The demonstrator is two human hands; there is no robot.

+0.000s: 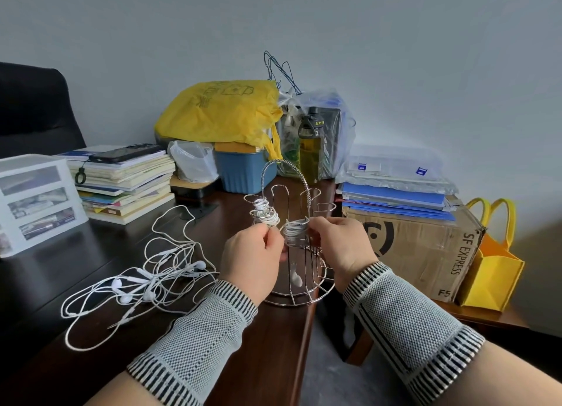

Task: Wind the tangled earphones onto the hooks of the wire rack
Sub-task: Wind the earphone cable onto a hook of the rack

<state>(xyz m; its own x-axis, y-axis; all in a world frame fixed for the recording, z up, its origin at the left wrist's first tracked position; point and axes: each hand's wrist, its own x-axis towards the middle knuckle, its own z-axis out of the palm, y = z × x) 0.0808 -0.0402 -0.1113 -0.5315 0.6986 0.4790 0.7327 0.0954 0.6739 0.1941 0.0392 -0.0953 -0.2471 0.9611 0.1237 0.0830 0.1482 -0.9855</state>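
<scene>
Both hands flank the near hook [296, 223] of the wire rack [299, 296], its white coil lying between them: left hand [251, 255] pinches the cord, right hand [340, 244] curls against the coil, tangled earphones [146, 281] lying left on the desk

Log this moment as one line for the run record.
step: winding cord on rack hook | left hand: pinching cord | right hand: holding wound coil | rack: upright, two hooks wound | tangle: on desk
</scene>
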